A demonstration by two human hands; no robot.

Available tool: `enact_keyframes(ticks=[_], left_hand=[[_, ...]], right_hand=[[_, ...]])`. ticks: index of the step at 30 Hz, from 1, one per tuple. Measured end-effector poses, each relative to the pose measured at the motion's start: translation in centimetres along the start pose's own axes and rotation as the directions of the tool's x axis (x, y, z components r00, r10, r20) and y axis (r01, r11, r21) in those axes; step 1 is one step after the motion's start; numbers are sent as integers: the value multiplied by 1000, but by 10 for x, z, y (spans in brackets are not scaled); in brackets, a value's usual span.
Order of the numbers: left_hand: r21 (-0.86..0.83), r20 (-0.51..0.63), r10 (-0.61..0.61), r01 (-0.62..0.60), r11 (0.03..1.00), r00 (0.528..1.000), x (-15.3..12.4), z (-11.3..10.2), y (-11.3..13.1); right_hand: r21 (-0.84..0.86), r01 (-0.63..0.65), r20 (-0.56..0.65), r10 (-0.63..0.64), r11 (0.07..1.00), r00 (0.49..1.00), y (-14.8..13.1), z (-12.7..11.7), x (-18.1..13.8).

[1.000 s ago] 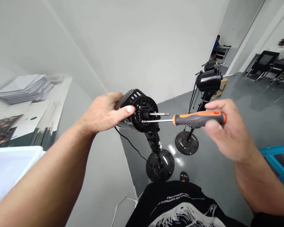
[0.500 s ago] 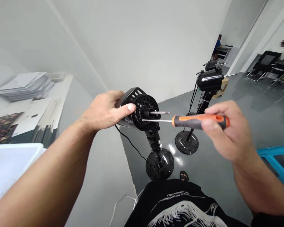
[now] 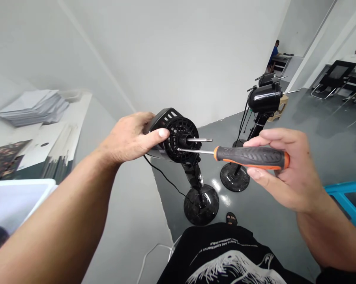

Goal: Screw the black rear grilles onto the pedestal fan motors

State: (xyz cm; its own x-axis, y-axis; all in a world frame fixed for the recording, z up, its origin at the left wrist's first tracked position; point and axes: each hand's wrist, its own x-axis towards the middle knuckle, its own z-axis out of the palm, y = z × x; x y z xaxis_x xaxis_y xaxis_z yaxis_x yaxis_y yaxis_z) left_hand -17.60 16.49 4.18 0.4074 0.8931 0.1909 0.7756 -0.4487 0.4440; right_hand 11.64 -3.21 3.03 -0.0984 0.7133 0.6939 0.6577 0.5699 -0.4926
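My left hand [image 3: 133, 136] wraps round the side of a black fan motor housing [image 3: 172, 114], its thumb laid across the slotted front. A bare metal shaft [image 3: 200, 140] sticks out from the housing's middle. In my right hand [image 3: 290, 169] is a screwdriver [image 3: 252, 156] with a black and orange handle, held level between thumb and fingers. Its tip touches the front of the housing just below the shaft, at what looks like a screw. The housing sits on a black pole with a round glossy base [image 3: 201, 205] on the floor.
A second black fan stand [image 3: 265, 98] with its motor stands to the right, another behind it. On the left are a shelf with stacked papers [image 3: 32, 106] and a white bin [image 3: 21, 189]. A blue plastic stool [image 3: 349, 201] is at right. Two people sit at far desks.
The screwdriver handle has turned about its length, now showing more black grip on top. My right fingers have loosened and shifted on it. My left hand keeps its hold.
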Motion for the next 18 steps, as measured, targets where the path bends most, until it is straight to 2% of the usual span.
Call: enact_keyframes(ticks=[2,4,8,9,11,14,16,18], left_hand=[[2,7,-18,18,1000,1000,0,0,1],[4,22,-16,16,1000,1000,1,0,2],[11,18,-5,5,1000,1000,1,2,1],[13,10,-7,7,1000,1000,1,2,0],[22,-2,-13,13,1000,1000,1,2,-1],[21,6,-7,7,1000,1000,1,2,-3],[8,7,-1,1,1000,1000,2,2,-4],[-3,-3,6,-6,1000,1000,1,2,-5]], right_hand=[[-63,-47,-58,43,997,997,-1,2,-1],[-71,-96,-49,93,993,994,-3,2,-1],[-81,37,22,-36,996,999,-4,0,1],[-117,47,6,-46,992,999,-4,0,2],[-161,-18,-37,12,987,999,-2,-1,4],[-35,-112,-44,111,993,993,0,1,5],[70,-65,-4,65,995,998,1,3,5],[43,-3,-21,4,999,1000,0,5,5]])
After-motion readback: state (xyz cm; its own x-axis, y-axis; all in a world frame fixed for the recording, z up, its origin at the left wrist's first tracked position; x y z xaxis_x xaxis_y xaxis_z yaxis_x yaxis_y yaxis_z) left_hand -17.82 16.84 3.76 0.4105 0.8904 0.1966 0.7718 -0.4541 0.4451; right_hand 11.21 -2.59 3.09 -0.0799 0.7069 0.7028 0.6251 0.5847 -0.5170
